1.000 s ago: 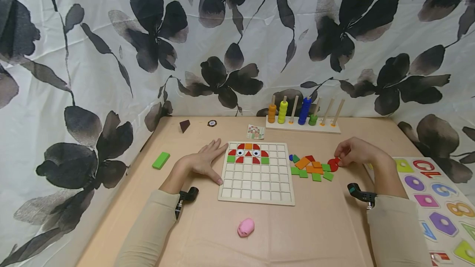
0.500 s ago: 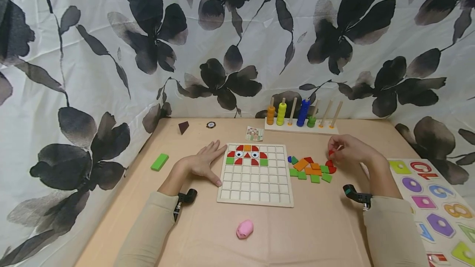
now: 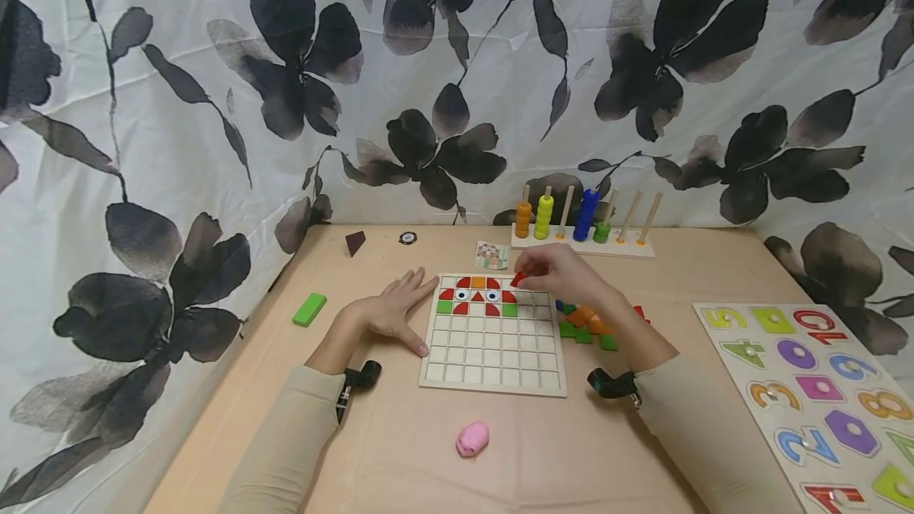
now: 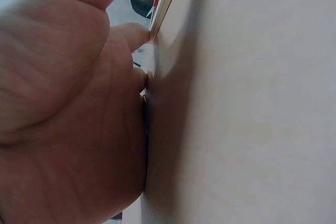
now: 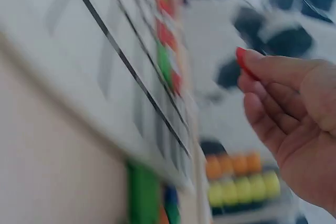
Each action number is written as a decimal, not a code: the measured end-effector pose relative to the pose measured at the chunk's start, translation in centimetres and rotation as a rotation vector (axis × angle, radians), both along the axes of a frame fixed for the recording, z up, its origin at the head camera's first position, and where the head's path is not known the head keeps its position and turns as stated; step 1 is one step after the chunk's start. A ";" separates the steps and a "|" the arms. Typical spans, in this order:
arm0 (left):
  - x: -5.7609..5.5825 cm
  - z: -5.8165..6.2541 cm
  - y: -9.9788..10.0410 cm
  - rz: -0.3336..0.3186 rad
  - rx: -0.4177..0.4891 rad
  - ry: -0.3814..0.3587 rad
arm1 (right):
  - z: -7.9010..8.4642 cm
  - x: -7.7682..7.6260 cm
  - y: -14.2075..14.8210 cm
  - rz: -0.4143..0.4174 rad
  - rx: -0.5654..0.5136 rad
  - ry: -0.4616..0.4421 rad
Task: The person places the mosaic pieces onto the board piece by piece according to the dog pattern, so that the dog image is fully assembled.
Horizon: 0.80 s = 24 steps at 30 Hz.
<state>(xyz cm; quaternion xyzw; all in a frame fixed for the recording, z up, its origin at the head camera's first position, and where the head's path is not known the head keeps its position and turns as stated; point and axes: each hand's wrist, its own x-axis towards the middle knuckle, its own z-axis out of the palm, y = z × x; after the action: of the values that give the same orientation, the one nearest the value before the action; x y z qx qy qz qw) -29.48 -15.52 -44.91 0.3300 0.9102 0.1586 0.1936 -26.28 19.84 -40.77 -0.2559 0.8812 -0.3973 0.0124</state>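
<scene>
My right hand (image 3: 560, 272) pinches a red tile (image 5: 247, 62) between thumb and forefinger, just above the top right part of a white grid board (image 3: 493, 351). In the right wrist view the red tile stands clear of the board. Red, orange, green and eye-printed tiles (image 3: 478, 296) fill cells in the board's upper rows. My left hand (image 3: 389, 314) lies flat on the table with fingers spread, its fingertips and thumb touching the board's left edge. Loose green, orange, red and blue tiles (image 3: 581, 335) lie right of the board, partly hidden by my right forearm.
Behind the board are a small picture card (image 3: 492, 255) and a peg rack with coloured beads (image 3: 581, 244). A number puzzle board (image 3: 785, 387) lies at right. A pink object (image 3: 473, 439) sits in front, a green block (image 3: 309, 310) at left, and a dark triangular piece (image 3: 355, 242) farther back.
My right hand has picked up a red tile from the loose pile and carried it left, over the board's top right. My left hand has stayed in place.
</scene>
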 end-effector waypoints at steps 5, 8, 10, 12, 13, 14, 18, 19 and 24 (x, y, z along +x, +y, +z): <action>0.1 0.1 0.0 -0.003 -0.002 -0.010 | -0.8 -0.7 -4.8 0.118 -0.012 -0.052; -0.2 -0.1 -0.1 -0.016 -0.018 -0.002 | -1.2 -0.8 -7.2 0.145 0.004 -0.072; -0.3 0.0 -0.1 -0.026 -0.025 0.005 | -1.4 -0.9 -8.6 0.151 0.018 -0.058; -0.4 0.0 -0.2 -0.034 -0.029 0.013 | -1.8 -0.9 -9.9 0.154 0.027 -0.053; -0.3 0.0 -0.2 -0.037 -0.027 0.015 | -2.0 -0.8 -10.3 0.161 0.036 -0.049; -0.3 0.0 -0.2 -0.040 -0.024 0.017 | -2.1 -0.8 -10.8 0.169 0.046 -0.043; -0.2 0.1 -0.2 -0.042 -0.018 0.013 | -2.6 -0.5 -12.0 0.199 0.108 -0.019; -0.2 0.1 -0.2 -0.041 -0.018 0.012 | -2.7 -0.5 -12.1 0.205 0.131 -0.006; 0.0 0.2 -0.3 -0.036 -0.016 0.009 | -2.7 -0.3 -12.6 0.232 0.210 0.044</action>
<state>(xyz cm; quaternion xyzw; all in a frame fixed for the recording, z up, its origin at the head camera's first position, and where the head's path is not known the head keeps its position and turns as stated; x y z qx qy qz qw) -29.49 -15.85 -44.74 0.3455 0.9062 0.1463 0.1950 -26.60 7.28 -43.46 -0.3619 0.8825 -0.2931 0.0656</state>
